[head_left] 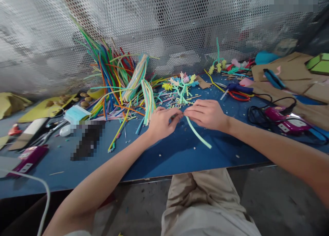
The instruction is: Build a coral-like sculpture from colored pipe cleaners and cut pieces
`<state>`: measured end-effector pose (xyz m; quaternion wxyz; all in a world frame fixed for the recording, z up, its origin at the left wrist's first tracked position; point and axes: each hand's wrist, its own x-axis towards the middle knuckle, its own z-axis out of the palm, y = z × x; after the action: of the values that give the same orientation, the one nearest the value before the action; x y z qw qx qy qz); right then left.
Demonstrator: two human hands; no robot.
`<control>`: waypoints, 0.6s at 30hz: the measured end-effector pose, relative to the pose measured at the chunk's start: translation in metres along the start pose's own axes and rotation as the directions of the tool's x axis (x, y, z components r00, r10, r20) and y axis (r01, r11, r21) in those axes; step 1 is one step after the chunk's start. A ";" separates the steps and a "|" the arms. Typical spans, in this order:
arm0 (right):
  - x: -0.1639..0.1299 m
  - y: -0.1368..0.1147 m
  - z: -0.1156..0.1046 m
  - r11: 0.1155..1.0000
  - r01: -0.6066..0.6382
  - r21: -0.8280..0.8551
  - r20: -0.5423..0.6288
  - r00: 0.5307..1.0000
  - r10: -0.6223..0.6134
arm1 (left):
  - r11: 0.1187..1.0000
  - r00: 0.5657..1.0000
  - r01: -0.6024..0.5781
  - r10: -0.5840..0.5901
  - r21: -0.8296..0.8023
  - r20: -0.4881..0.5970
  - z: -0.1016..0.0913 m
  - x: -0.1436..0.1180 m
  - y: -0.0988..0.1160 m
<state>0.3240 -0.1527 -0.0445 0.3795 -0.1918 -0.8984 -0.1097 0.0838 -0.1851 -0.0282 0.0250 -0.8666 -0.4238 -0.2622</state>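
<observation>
A pale green pipe cleaner (197,134) hangs from between my fingertips, its loose end curving down to the right above the blue table. My left hand (164,121) is closed in a pinch at its upper end. Right beside it, my right hand (207,114) also pinches there, with fingers pressed together. The fingers hide the gripped part. Just behind my hands sits a cluster of pipe-cleaner flowers (183,87) in yellow, pink and blue on mint stems. A bundle of pastel pipe cleaners (148,100) lies close by my left hand.
Many coloured pipe cleaners (102,71) lean on the perforated metal screen (180,30). To the right are a blue glue gun (239,88), red-handled scissors (239,96), a purple box with cables (288,119) and cardboard (272,71). A face mask (76,114) and another purple box (29,160) lie left.
</observation>
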 end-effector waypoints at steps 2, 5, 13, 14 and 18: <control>0.000 0.003 -0.005 0.991 0.112 -0.079 0.012 0.994 -0.111 | 0.994 0.999 0.039 -0.035 -0.101 0.039 -0.001 0.000 0.003; 0.001 0.001 -0.003 1.000 -0.011 0.028 0.022 1.000 0.011 | 0.999 1.000 -0.003 0.004 -0.045 0.019 -0.001 -0.001 0.004; 0.007 -0.009 0.011 0.201 -0.742 0.640 0.511 0.606 0.609 | 0.889 0.946 -0.295 0.324 0.351 -0.026 -0.001 -0.003 -0.007; 0.008 -0.009 0.010 0.138 -0.747 0.651 0.541 0.583 0.606 | 0.875 0.937 -0.318 0.350 0.365 -0.021 -0.002 -0.002 -0.008; 0.008 -0.009 0.011 0.078 -0.735 0.674 0.574 0.587 0.571 | 0.863 0.927 -0.332 0.373 0.381 -0.036 -0.004 -0.003 -0.007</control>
<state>0.3083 -0.1555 -0.0468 0.3520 -0.3566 -0.6563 0.5640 0.0756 -0.1835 -0.0272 0.2573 -0.8936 -0.2978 -0.2159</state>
